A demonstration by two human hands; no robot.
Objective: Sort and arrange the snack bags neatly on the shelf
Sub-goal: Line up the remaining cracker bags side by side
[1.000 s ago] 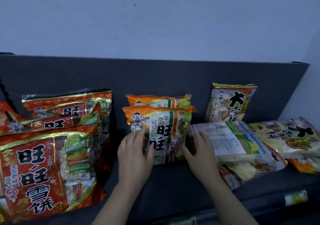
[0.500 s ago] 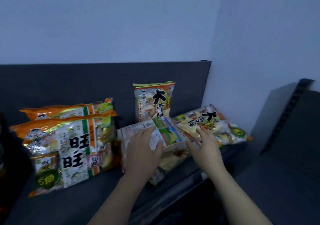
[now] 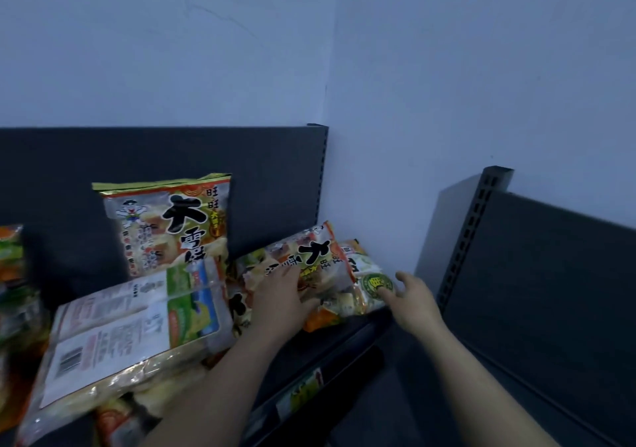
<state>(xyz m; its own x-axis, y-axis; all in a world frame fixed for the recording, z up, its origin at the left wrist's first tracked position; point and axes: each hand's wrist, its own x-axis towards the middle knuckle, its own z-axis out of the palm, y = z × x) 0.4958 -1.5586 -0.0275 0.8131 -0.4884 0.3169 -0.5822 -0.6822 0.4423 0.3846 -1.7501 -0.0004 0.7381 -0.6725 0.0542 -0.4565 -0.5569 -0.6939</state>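
Over at the right end of the dark shelf, several snack bags lie in a loose heap. The left hand rests palm down on a flat-lying bag with a big black character, its fingers laid loosely over the wrapper. I cannot tell whether the thumb hooks under the bag's edge. The right hand reaches in from the right with its fingers spread. Its fingertips touch a pale bag with a round green seal, which lies partly beneath the first bag at the very end of the shelf.

Just left of the left forearm, a large bag lies face down, showing its white label and barcode, and it rests tilted on other bags under it. Behind it, one yellow-topped bag stands upright and leans against the shelf's back panel. More bags show blurred at the left edge of the view.

A small price label sits on the shelf's front rail. A second dark shelf unit stands to the right, at an angle, in the corner of the pale wall.
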